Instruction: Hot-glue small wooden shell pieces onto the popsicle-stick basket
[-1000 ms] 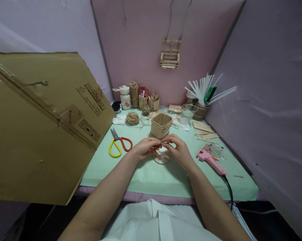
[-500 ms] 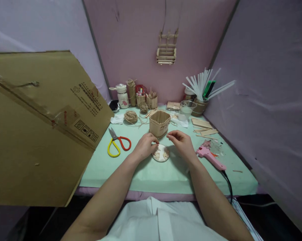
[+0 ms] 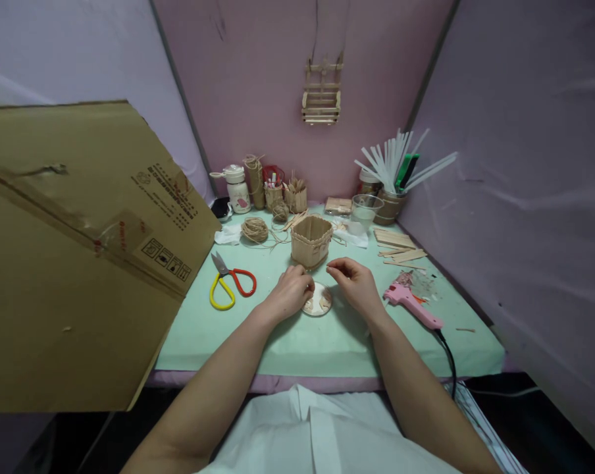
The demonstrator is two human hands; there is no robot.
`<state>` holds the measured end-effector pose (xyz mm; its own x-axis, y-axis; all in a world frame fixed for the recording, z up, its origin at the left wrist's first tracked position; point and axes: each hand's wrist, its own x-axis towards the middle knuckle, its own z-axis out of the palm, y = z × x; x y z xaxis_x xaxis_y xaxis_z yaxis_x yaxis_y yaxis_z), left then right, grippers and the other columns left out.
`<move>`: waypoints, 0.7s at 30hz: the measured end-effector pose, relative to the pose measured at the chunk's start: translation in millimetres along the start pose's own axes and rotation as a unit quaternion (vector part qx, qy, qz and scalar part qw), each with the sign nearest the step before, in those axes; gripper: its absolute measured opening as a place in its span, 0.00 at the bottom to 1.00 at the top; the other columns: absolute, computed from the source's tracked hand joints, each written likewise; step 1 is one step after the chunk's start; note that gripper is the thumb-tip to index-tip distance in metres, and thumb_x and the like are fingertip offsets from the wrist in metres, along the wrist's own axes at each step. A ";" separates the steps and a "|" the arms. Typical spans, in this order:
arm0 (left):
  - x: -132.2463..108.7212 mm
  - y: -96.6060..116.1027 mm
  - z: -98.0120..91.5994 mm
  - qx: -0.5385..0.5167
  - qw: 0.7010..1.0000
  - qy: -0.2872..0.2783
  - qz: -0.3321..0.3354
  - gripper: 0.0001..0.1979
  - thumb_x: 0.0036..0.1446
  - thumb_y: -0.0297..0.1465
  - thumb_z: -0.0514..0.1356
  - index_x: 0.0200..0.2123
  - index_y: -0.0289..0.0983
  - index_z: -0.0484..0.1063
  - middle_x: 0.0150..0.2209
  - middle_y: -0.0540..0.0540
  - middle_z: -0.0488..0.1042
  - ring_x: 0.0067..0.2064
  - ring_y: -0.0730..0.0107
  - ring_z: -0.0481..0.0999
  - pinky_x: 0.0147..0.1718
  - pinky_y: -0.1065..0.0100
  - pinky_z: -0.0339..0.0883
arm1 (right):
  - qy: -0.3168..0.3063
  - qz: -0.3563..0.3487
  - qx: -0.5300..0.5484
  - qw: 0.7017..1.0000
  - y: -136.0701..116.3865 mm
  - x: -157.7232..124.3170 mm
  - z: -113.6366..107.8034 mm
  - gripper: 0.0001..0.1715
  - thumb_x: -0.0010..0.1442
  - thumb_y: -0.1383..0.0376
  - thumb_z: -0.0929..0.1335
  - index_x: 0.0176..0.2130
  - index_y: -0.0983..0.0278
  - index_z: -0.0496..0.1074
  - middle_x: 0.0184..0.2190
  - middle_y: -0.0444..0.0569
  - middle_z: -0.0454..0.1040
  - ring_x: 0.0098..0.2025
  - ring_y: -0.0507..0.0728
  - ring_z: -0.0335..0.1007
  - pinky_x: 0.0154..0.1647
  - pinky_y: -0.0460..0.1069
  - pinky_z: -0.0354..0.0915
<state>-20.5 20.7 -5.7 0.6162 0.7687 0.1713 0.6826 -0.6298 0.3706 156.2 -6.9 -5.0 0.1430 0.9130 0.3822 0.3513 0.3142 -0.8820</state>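
"How is the left hand (image 3: pixel 291 289) held?"

"Half curled, its fingers bent over the left rim of the dish (image 3: pixel 318 313); whether anything is gripped cannot be told."

"And the right hand (image 3: pixel 355 281)?"

"Its thumb and fingertips are pinched together near the box (image 3: pixel 310 249); whether some tiny piece is held there cannot be made out."

"Where is the dish set?"

"On the counter (image 3: pixel 322 352), just in front of the box"

Disc (image 3: pixel 317 305) white, tan-patched; basket (image 3: pixel 304 252) beige; glue gun (image 3: pixel 416 309) pink; scissor handles (image 3: pixel 223 307) yellow, red.
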 end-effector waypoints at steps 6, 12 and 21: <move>-0.5 -1.9 -0.5 -0.002 1.000 0.003 -0.002 0.06 0.55 0.27 0.57 0.35 0.38 0.73 0.40 0.43 0.68 0.45 0.60 0.65 0.43 0.61 0.61 | 0.003 -0.002 0.000 1.000 2.4 0.1 0.2 0.11 0.55 0.58 0.67 0.32 0.63 0.73 0.29 0.47 0.75 0.31 0.54 0.67 0.35 0.49 0.64; -1.6 -2.9 -0.3 0.015 1.000 0.004 -0.007 0.06 0.56 0.27 0.56 0.33 0.37 0.73 0.40 0.42 0.67 0.45 0.59 0.64 0.43 0.60 0.60 | 0.005 0.001 0.000 1.000 3.2 -0.3 0.1 0.11 0.54 0.58 0.67 0.31 0.64 0.73 0.28 0.47 0.75 0.30 0.54 0.67 0.35 0.49 0.64; 3.8 14.3 6.5 -0.050 0.995 0.011 0.089 0.08 0.59 0.30 0.56 0.33 0.38 0.76 0.38 0.44 0.69 0.43 0.63 0.64 0.44 0.62 0.58 | 0.016 0.000 0.017 1.000 0.8 -0.3 -0.8 0.11 0.54 0.58 0.68 0.30 0.64 0.73 0.28 0.47 0.75 0.30 0.54 0.67 0.35 0.49 0.64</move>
<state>-5.9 13.9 -5.7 0.7136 0.6496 0.2621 0.5209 -0.7423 0.4215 157.1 -7.2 -5.6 0.1722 0.9048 0.3895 0.3187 0.3229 -0.8911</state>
